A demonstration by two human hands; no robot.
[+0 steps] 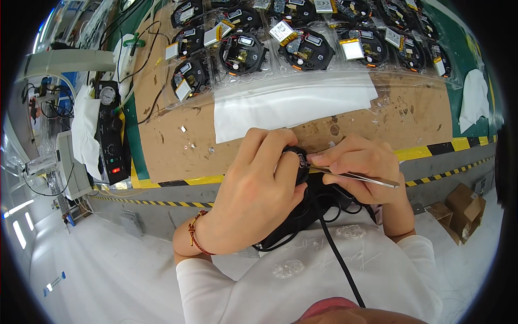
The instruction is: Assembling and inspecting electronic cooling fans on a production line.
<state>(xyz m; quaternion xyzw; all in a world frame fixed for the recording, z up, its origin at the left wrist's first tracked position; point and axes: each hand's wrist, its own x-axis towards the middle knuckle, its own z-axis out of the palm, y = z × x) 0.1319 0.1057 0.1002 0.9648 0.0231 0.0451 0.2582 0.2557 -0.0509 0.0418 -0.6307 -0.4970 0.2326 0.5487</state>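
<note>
My left hand (251, 189) is closed around a small black watch housing (302, 157), held up on its side near the front edge of the bench. Most of that housing is hidden behind my fingers. In my right hand (367, 162) is a pair of metal tweezers (377, 180), pinched between thumb and fingers. Their tips reach to the edge of the housing, but what they touch there is too small to tell.
Clear plastic trays (245, 80) at the back hold several round black watch housings (307, 49) with silver batteries (352, 49). A white cloth (291, 105) lies before them on brown cardboard (178, 156). Left stands a black dispenser box (112, 137) with a gauge; an open carton (467, 208) sits right.
</note>
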